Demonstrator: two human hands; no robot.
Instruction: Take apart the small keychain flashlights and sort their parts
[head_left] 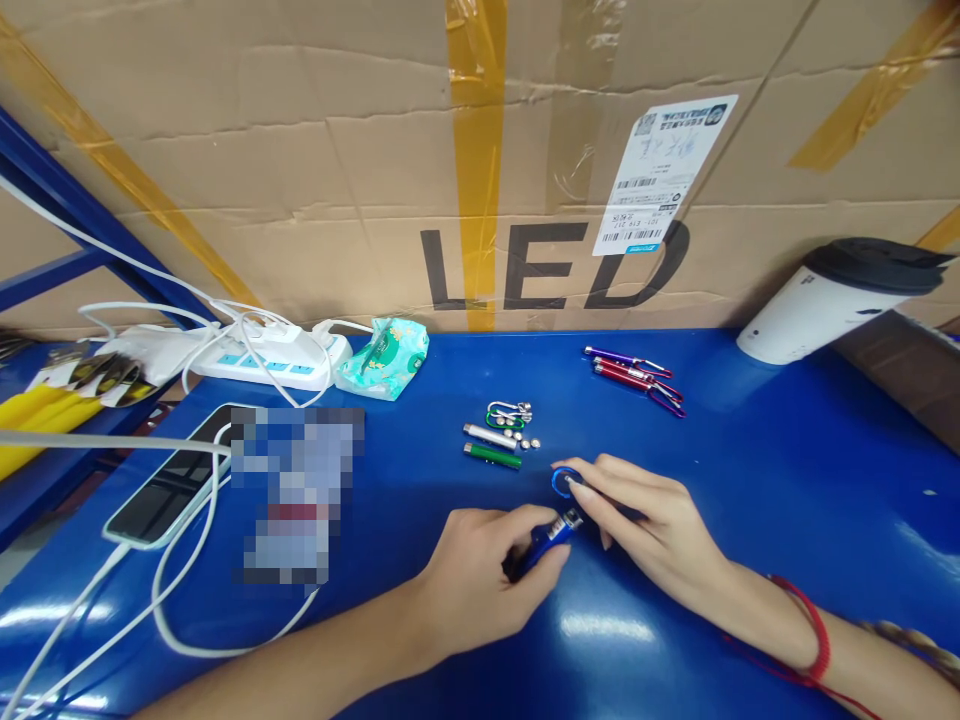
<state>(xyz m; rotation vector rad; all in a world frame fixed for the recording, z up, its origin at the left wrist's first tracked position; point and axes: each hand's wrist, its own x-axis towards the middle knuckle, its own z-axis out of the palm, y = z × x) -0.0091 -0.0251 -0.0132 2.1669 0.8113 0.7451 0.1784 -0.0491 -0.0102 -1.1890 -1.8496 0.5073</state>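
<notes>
Blue tube (550, 537) | glossy, pale label, silver tip | left hand (484, 570) gripping it | right hand (646, 512) pinching curved blue clip (555, 483)

"LED" is printed in large black capitals (514, 268) across the cardboard box (360, 190), while on its white shipping label (654, 190) barcodes (636, 184) and apparently "101 E19 217" can be seen, the remaining small print being illegible.
</notes>
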